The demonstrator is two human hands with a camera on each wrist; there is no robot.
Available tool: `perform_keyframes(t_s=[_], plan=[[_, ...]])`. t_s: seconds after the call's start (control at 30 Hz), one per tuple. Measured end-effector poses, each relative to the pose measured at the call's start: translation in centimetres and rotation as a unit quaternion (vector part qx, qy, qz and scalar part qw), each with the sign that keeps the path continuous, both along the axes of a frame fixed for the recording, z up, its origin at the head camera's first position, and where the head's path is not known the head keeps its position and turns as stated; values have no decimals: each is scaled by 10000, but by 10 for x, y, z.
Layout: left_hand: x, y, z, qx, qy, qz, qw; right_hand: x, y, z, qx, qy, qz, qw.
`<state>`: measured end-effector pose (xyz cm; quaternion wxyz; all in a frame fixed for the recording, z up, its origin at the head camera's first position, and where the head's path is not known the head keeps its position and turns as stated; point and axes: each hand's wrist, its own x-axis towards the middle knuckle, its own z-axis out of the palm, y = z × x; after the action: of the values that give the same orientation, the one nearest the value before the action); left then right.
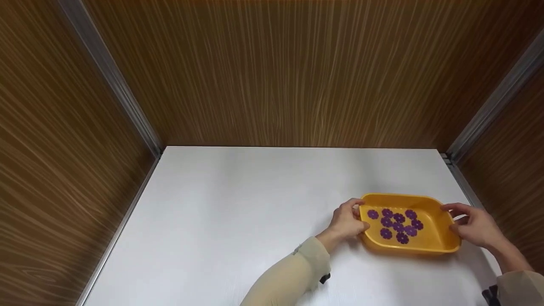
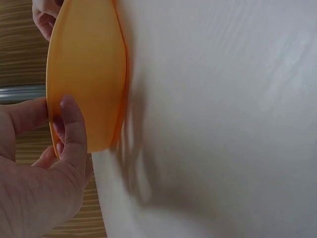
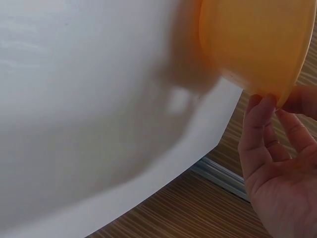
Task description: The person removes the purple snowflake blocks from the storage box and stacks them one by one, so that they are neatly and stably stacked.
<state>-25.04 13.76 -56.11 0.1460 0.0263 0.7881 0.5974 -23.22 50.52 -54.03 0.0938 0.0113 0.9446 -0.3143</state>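
Note:
A yellow-orange plastic basin (image 1: pixel 433 236) with rounded corners is at the right side of the white table. Several purple flower shapes (image 1: pixel 398 226) lie grouped over the left and middle of its floor. My left hand (image 1: pixel 346 219) grips the basin's left end, thumb over the rim and fingers against the outer wall. At the opposite end my right hand (image 1: pixel 478 225) pinches the rim between thumb and fingers. Both wrist views show the basin's outer wall (image 2: pixel 91 64) close over the tabletop, with hand shadows beside it.
The white table (image 1: pixel 238 212) is bounded by a wood-grain back panel (image 1: pixel 297 76) and side panels. Metal rails (image 1: pixel 114 80) run along the panel corners. The right panel (image 1: pixel 514 170) stands close beyond my right hand.

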Motion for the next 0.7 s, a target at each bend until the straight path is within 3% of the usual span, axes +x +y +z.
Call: perform_keyframes(t_s=[0.3, 0.7], plan=[[15, 2, 16, -51, -25, 255, 9997, 7, 4, 0, -402, 63, 247, 9989], [7, -29, 16, 295, -55, 235, 9993, 9, -24, -2, -871, 654, 559, 9925]])
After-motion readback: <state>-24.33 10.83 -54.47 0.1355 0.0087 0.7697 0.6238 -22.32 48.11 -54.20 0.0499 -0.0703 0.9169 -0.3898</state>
